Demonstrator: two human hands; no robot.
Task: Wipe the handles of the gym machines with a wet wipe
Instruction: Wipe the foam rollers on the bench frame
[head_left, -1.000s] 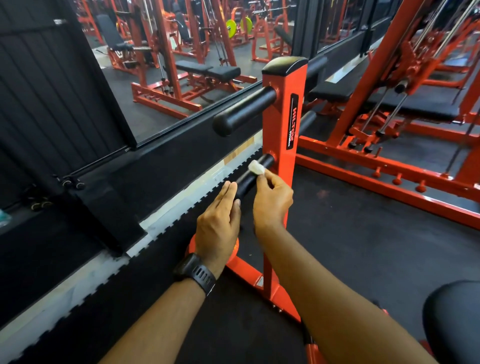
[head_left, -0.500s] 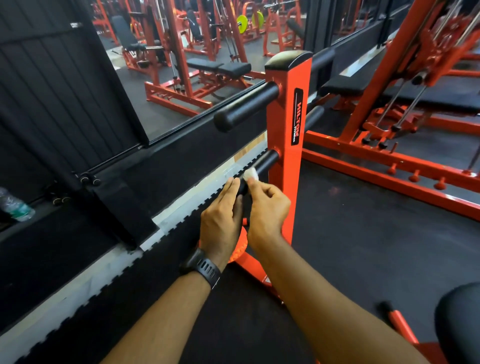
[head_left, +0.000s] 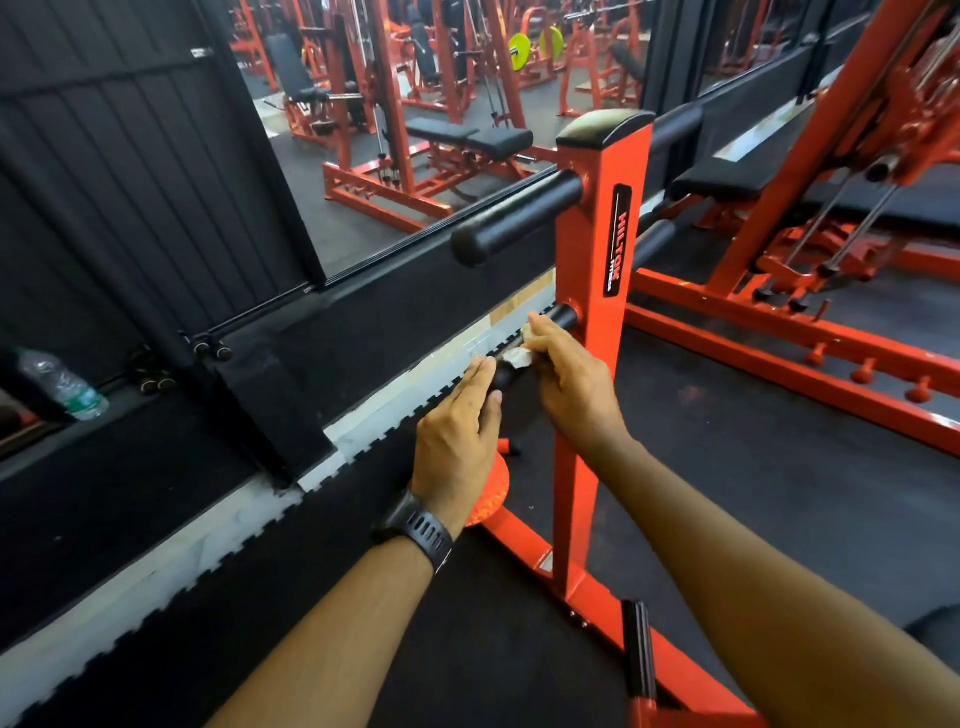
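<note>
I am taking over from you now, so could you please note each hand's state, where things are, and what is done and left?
Left hand: open, straight fingers resting on the end of the lower black padded handle.
Right hand: pinches the white wet wipe against that handle, near the red steel post.
Done: lower handle under way.
Left: probably the upper black padded handle; nothing shows it wiped.

wet wipe (head_left: 517, 357): mostly covered by right hand (head_left: 571, 384); one white corner shows.
lower handle (head_left: 563, 316): middle behind right hand, free end partly behind left hand (head_left: 457, 436).
label (head_left: 618, 241): smaller print unreadable.
black pad (head_left: 940, 631): cut by right edge.
</note>
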